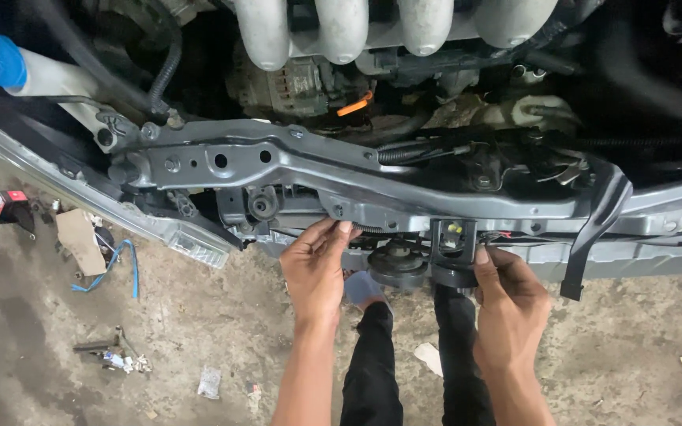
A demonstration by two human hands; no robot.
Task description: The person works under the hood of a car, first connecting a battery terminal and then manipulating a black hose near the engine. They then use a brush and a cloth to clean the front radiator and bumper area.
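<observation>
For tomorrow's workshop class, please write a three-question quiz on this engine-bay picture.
1. True or false: the left hand touches the grey front crossmember.
2. Which hand is nearer the round black horn? A left, B right, C both about equally near
3. What colour is the reservoir cap at top left?

Key: 1 true; 2 C, with the right hand at the black bracket beside it; 3 blue.

Both forearms are bare, no sleeves, gloves, rings or watch on the left hand (315, 272) or right hand (509, 304). Black trousers (372, 371) show at six o'clock.
</observation>
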